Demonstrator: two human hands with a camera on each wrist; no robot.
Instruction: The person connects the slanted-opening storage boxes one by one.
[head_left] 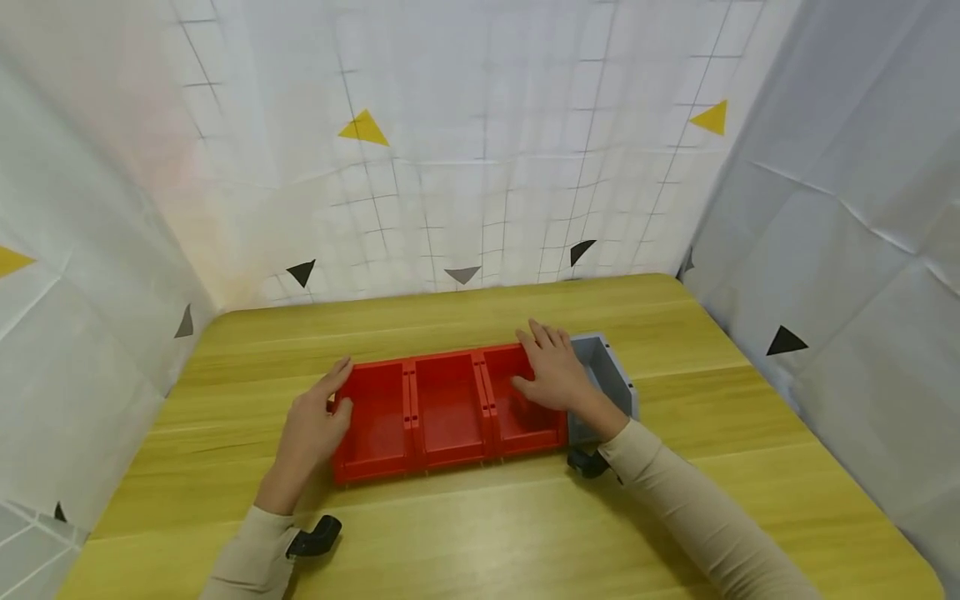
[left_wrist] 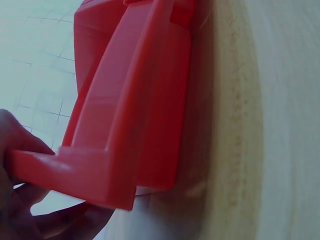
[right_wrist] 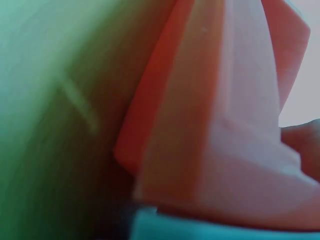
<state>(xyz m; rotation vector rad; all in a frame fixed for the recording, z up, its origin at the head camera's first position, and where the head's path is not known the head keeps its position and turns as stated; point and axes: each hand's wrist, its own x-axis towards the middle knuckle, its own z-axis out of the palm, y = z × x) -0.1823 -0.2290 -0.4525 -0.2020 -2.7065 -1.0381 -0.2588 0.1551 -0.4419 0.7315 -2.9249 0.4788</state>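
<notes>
Three red bins stand side by side in a row: a left red bin point(head_left: 375, 417), a middle red bin point(head_left: 450, 408) and a right red bin point(head_left: 521, 421). A grey bin point(head_left: 611, 375) adjoins the row's right end. My left hand point(head_left: 315, 421) holds the left bin's outer side, its rim point(left_wrist: 65, 172) between thumb and fingers in the left wrist view. My right hand point(head_left: 558, 371) rests over the right red bin, fingers spread towards the far edge and thumb over the inside. Close up, the right wrist view shows this bin's red wall point(right_wrist: 240, 150), with the fingertips mostly hidden.
The bins stand on a wood-grain table point(head_left: 480, 525). White sheets with grid lines and coloured triangles hang behind the table, like the back sheet point(head_left: 450, 100), and on both sides. Dark wrist cameras point(head_left: 318, 537) jut from the sleeves close to the bins' near side.
</notes>
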